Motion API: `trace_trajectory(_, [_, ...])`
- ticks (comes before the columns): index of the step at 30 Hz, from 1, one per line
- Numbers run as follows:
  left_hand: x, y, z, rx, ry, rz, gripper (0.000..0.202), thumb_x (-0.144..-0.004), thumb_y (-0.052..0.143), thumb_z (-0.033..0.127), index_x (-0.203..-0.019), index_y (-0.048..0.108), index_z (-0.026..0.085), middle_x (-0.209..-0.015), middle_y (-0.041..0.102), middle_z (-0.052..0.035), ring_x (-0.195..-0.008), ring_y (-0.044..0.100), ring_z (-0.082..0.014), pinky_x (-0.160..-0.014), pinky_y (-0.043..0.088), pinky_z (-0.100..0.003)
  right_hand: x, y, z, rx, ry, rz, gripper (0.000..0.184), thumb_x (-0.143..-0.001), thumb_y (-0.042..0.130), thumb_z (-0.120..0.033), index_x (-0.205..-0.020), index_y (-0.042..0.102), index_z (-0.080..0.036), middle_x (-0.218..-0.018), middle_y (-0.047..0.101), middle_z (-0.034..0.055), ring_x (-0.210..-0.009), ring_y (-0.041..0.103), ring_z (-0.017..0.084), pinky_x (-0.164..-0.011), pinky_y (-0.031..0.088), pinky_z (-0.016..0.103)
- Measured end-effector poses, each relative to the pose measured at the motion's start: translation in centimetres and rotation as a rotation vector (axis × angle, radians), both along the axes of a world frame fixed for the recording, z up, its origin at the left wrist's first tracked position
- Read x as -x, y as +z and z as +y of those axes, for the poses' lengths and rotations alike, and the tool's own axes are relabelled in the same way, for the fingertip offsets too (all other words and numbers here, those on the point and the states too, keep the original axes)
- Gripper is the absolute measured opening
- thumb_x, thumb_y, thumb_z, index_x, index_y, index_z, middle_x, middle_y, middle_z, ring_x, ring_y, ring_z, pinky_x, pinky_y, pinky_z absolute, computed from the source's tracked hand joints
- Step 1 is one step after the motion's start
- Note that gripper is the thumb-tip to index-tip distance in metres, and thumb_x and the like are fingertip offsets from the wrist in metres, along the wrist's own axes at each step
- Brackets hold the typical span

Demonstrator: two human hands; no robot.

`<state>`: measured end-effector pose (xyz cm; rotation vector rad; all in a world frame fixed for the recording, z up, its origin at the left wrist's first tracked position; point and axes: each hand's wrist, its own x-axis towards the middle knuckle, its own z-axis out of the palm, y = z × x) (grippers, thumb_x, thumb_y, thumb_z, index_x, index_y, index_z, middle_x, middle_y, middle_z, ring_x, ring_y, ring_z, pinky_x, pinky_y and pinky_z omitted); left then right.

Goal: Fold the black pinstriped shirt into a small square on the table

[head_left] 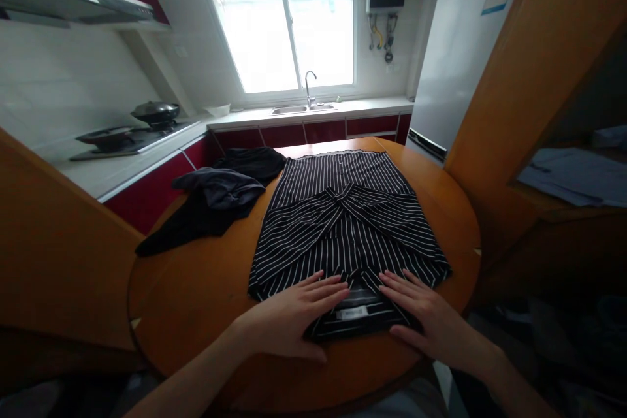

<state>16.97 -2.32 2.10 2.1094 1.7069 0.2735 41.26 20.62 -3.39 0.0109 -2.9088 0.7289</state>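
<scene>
A black shirt with white stripes [343, 235] lies spread on the round wooden table [206, 300]. Its collar, with a white label [351, 313] inside, is at the near edge, and both sleeves are folded inward so they meet over the middle. My left hand [296, 310] rests flat on the left side of the collar, fingers stretched out and thumb on the table. On the collar's right side lies my right hand [421, 310], also flat with its fingers spread. Neither hand grips the cloth.
Dark crumpled clothing [215, 196] lies on the table's left side. Beyond the table are a counter with a sink [289, 109] and a stove with a lidded pan [155, 111]. A fridge [455, 52] stands at the right, beside a wooden frame [529, 65].
</scene>
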Motion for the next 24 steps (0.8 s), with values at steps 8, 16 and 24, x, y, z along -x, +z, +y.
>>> trace_trajectory(8, [-1.2,0.5,-0.5,-0.075,0.046,0.047,0.089,-0.070,0.060,0.009,-0.153,0.037,0.027,-0.158,0.039,-0.0047,-0.144,0.037,-0.0284,-0.120,0.031,-0.044,0.0,-0.5,0.4,-0.044,0.060,0.149,0.059,-0.085,0.053,-0.011,-0.143,0.053,-0.027,-0.147,0.054,0.0052,-0.137,0.048,0.022,-0.122,0.025,0.052])
trace_trajectory(16, [-0.3,0.3,-0.4,-0.033,0.079,-0.042,0.075,-0.083,0.054,0.009,-0.153,0.037,0.029,-0.157,0.041,-0.0009,-0.143,0.040,-0.0212,-0.121,0.030,-0.039,-0.3,-0.1,0.5,0.013,0.080,0.132,0.068,-0.080,0.051,-0.008,-0.146,0.050,-0.026,-0.147,0.053,0.0058,-0.139,0.045,0.023,-0.121,0.024,0.054])
trace_trajectory(24, [0.5,1.0,-0.3,-0.071,0.193,-0.228,0.046,-0.099,0.048,0.023,-0.144,0.051,0.029,-0.138,0.061,-0.0036,-0.124,0.059,-0.0202,-0.108,0.044,-0.033,-0.1,0.4,1.2,0.127,0.017,0.079,0.060,-0.087,0.044,-0.008,-0.144,0.052,-0.025,-0.144,0.057,0.0050,-0.137,0.048,0.022,-0.121,0.025,0.052])
